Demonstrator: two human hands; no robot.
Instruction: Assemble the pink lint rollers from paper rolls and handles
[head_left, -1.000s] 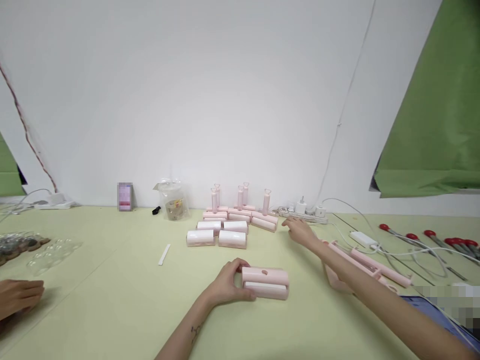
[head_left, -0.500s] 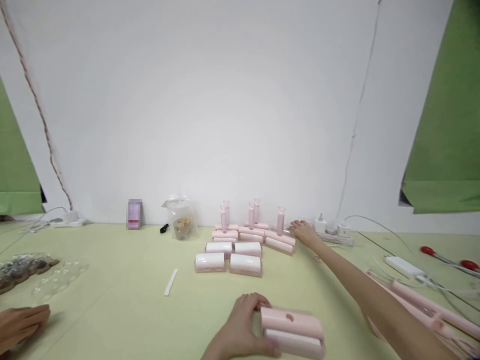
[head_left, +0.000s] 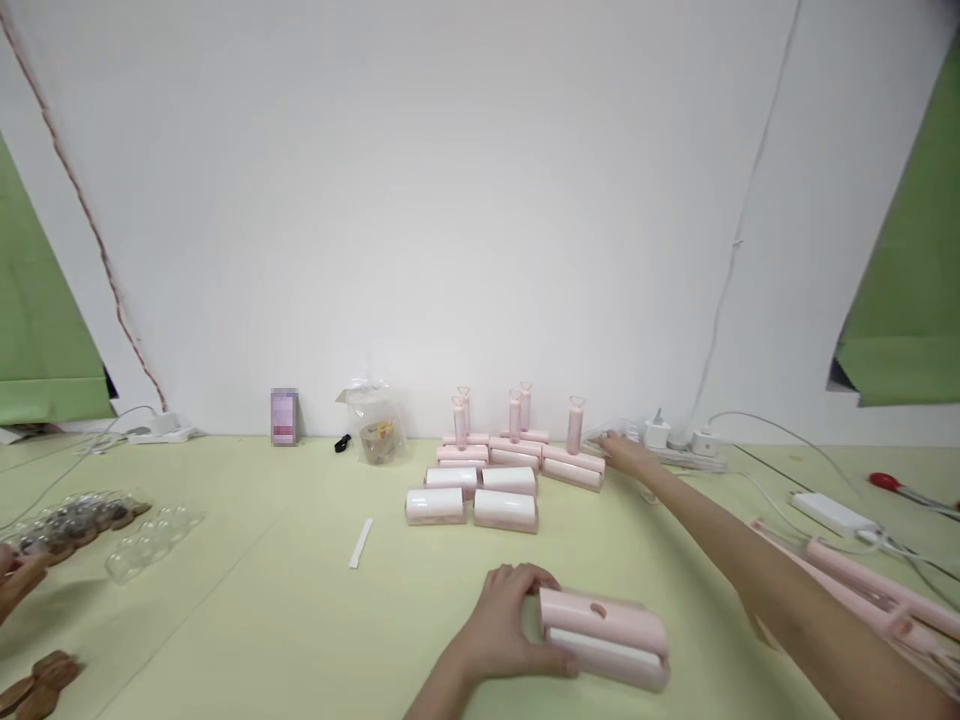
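My left hand is closed around the left end of a pink roller head lying on the table, a pink shell over a white roll with a slot in its top. Stretched to the back, my right hand is low over the table beside a clear item; its fingers are small and blurred, so their grip is unclear. Left of it stands a pink handle on a pink roller head. Several more such upright handles and heads are alongside. In front lie white rolls in pink holders.
At left are a co-worker's hand, brown pieces and clear domed plastic. A white strip, a bagged tub and a phone are farther back. Right: power strip, white adapter, cables, pink frames.
The view has shifted, so table items appear farther right and higher. The co-worker's hand has moved back, and brown pieces now show where it was. My left hand stays on the roller head.
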